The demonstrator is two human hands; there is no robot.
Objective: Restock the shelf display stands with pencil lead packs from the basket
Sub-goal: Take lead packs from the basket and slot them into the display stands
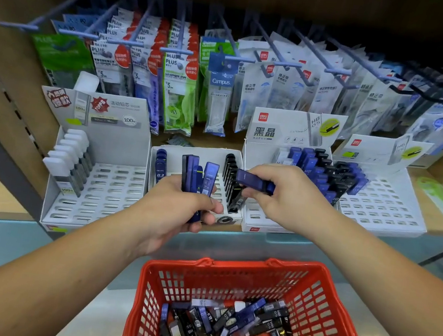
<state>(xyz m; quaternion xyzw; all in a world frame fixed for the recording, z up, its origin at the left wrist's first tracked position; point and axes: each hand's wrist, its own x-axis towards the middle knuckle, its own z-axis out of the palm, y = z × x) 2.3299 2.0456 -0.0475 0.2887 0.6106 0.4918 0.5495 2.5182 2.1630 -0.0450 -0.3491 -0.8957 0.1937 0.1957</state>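
while the left hand (177, 213) and right hand (287, 197) each grip blue packs (194, 172), white stands (110, 180) line a wooden shelf (218, 141).

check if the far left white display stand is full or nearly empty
Nearly empty: the white cardboard display stand holds one row of white-capped packs along its left edge; other slots bare.

bright, even light | upper shelf shadowed | edges warped, softly blurred

The left arm (52, 272) and the right arm (371, 268) are both bare from the wrist to the frame's lower edge.
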